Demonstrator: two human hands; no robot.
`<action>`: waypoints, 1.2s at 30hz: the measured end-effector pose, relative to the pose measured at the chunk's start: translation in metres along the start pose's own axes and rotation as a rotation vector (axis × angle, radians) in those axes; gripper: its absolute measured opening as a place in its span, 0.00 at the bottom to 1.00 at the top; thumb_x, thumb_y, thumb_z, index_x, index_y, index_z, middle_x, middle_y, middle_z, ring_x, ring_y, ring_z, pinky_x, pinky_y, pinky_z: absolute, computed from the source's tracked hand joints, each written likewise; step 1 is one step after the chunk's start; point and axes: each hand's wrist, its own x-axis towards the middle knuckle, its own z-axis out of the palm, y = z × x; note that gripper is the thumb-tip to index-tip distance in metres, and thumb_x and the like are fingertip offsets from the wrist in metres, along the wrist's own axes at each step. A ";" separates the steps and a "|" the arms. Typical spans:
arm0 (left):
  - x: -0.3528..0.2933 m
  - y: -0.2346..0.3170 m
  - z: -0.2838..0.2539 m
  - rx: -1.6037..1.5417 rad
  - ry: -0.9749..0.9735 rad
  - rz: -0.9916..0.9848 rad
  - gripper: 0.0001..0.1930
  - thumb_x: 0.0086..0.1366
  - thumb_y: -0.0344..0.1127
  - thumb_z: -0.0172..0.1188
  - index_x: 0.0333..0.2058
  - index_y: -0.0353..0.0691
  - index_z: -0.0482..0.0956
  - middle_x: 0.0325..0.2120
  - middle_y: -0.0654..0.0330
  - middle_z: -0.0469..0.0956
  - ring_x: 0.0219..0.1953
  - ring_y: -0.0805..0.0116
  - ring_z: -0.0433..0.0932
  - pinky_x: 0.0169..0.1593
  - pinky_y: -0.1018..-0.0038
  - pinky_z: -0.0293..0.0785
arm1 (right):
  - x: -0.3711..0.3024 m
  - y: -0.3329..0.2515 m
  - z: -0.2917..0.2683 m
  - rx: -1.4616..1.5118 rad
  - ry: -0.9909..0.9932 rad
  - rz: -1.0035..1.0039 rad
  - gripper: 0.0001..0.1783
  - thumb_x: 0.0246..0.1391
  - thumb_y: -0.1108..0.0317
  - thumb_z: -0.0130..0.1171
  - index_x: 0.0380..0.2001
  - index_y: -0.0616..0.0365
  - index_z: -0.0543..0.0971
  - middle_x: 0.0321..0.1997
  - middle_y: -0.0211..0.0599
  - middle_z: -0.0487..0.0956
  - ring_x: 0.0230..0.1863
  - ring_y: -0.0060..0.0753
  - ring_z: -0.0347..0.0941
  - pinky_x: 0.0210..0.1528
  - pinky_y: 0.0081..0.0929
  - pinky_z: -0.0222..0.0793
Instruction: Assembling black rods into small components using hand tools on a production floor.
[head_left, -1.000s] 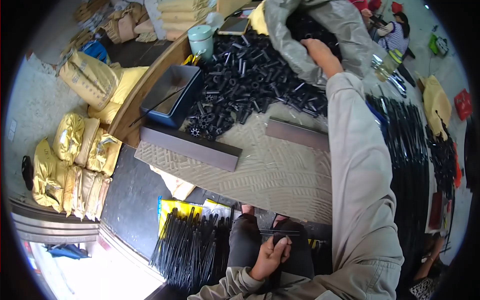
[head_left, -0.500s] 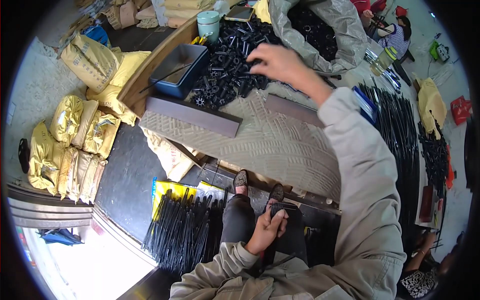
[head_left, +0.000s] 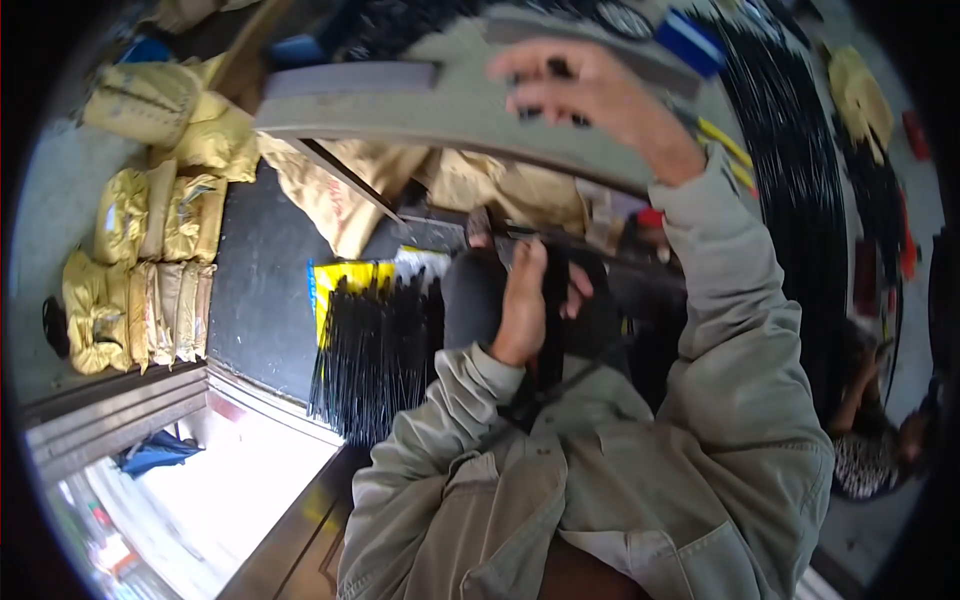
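My right hand [head_left: 590, 95] is raised above the near part of the table, its fingers curled around several small black plastic pieces [head_left: 558, 68]; blur hides their exact shape. Low in front of my body, my left hand [head_left: 525, 305] is closed on a dark bundle of thin black rods [head_left: 553, 305], upright between my legs. The tips of those rods are smeared. A large bunch of similar black rods [head_left: 375, 350] stands on the floor to the left of my legs.
The table [head_left: 400, 115] carries a flat grey bar [head_left: 350, 78] and a blue box [head_left: 690, 42]. More long black rods [head_left: 785, 130] lie at the right. Yellow sacks [head_left: 125, 215] are stacked at the left. Another person [head_left: 865, 450] sits at the lower right.
My right hand has come back from the heap of black parts toward me, now with pieces in its fingers. The view has tilted down, and the heap is mostly out of sight.
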 end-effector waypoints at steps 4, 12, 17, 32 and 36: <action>-0.009 -0.007 0.012 0.047 0.001 -0.017 0.13 0.67 0.44 0.33 0.38 0.39 0.57 0.29 0.47 0.75 0.18 0.65 0.74 0.21 0.79 0.68 | -0.091 0.019 0.025 0.076 -0.075 0.141 0.13 0.49 0.67 0.56 0.38 0.60 0.77 0.28 0.29 0.75 0.24 0.13 0.66 0.25 0.11 0.62; -0.036 -0.020 0.044 0.147 -0.025 -0.016 0.11 0.68 0.41 0.31 0.36 0.38 0.56 0.38 0.42 0.73 0.27 0.58 0.78 0.30 0.74 0.75 | -0.151 0.016 0.021 0.235 0.078 0.218 0.11 0.48 0.69 0.57 0.35 0.63 0.77 0.27 0.30 0.75 0.23 0.14 0.67 0.24 0.12 0.63; -0.050 -0.029 0.051 0.249 -0.039 0.096 0.07 0.67 0.36 0.35 0.36 0.38 0.55 0.38 0.42 0.72 0.29 0.58 0.78 0.31 0.74 0.76 | -0.161 0.014 0.017 0.339 0.082 0.226 0.10 0.48 0.70 0.57 0.35 0.63 0.77 0.26 0.29 0.76 0.23 0.12 0.66 0.23 0.09 0.61; -0.070 -0.033 0.068 0.248 -0.062 0.203 0.14 0.65 0.31 0.41 0.46 0.38 0.49 0.38 0.42 0.71 0.31 0.58 0.78 0.34 0.74 0.76 | -0.176 0.015 0.024 0.496 0.030 0.042 0.11 0.49 0.71 0.56 0.36 0.64 0.77 0.29 0.34 0.78 0.26 0.15 0.70 0.23 0.10 0.62; -0.070 -0.034 0.068 0.273 -0.026 0.199 0.13 0.65 0.31 0.41 0.45 0.38 0.50 0.34 0.45 0.72 0.31 0.59 0.78 0.33 0.74 0.76 | -0.176 0.012 0.025 0.438 0.018 0.039 0.11 0.48 0.72 0.57 0.36 0.64 0.77 0.30 0.34 0.78 0.28 0.16 0.72 0.25 0.10 0.64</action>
